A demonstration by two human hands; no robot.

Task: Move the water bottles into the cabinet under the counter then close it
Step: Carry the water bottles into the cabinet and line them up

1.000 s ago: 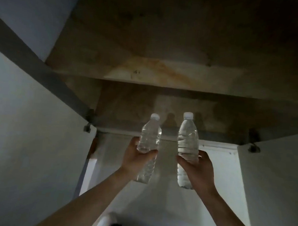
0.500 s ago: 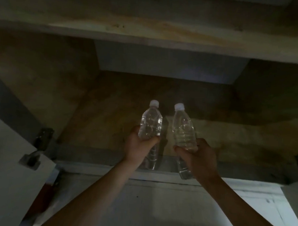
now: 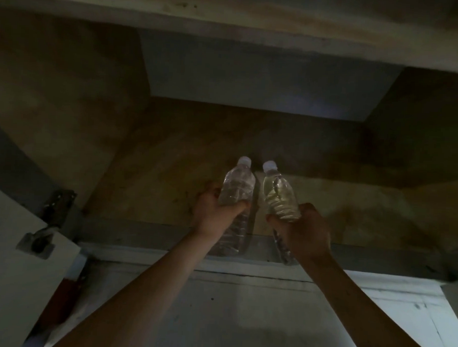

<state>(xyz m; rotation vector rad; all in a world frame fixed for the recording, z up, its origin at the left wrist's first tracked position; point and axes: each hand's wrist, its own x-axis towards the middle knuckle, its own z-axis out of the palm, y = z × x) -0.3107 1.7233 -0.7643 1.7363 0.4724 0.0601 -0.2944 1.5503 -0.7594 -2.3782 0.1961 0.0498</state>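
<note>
The open cabinet (image 3: pixel 171 149) fills most of the view, a dim cavity with a stained brown floor, brown side walls and a grey back panel (image 3: pixel 266 80), with a pale board running across above the opening. Along its front edge lies a grey strip, and below that the light floor (image 3: pixel 242 318) in front of the cabinet. At the left stands the open white door (image 3: pixel 6 255), swung outward, with a metal hinge (image 3: pixel 50 218) fixed near its upper corner. Two bare forearms reach in from below. The left hand (image 3: pixel 213 214) is wrapped around the middle of the left water bottle (image 3: pixel 236 192), thumb across its front. The right hand (image 3: pixel 305 234) is closed around the lower half of the right water bottle (image 3: pixel 279 194). Both bottles are clear with white caps, held side by side, close but apart, caps pointing toward the back panel, over the front part of the cabinet floor. Whether their bases touch the floor cannot be told.
</note>
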